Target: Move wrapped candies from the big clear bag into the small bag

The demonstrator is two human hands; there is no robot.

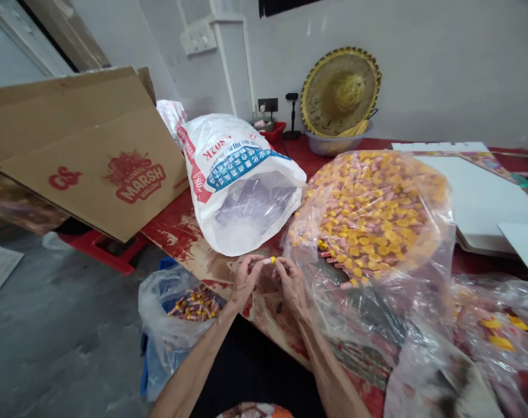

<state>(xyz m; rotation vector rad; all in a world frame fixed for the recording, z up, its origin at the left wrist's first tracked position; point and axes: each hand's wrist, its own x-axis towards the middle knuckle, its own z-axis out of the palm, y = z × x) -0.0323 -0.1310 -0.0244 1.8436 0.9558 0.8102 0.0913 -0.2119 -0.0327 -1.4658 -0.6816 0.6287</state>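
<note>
Over the front of the worn red table, my left hand (pixel 247 275) and my right hand (pixel 290 277) meet at a small tube (pixel 267 261) with a yellow cap. The left fingers pinch its pale end, and the right fingers are closed at the capped end. To the right lies a clear plastic bag (pixel 377 215) full of yellow-capped pieces. A white printed sack (pixel 246 203) lies behind my hands with its mouth toward me. Low on the left, a plastic-lined blue bin (pixel 163 302) holds many small yellow and pink pieces.
A large cardboard box (pixel 89 151) stands at the left over a red stool (pixel 111 249). Along the wall are a straw hat (pixel 340 93) in a basin (pixel 336 144) and a small black stand (pixel 292 116). White boards (pixel 485 197) lie at the right, near another plastic bag (pixel 499 331).
</note>
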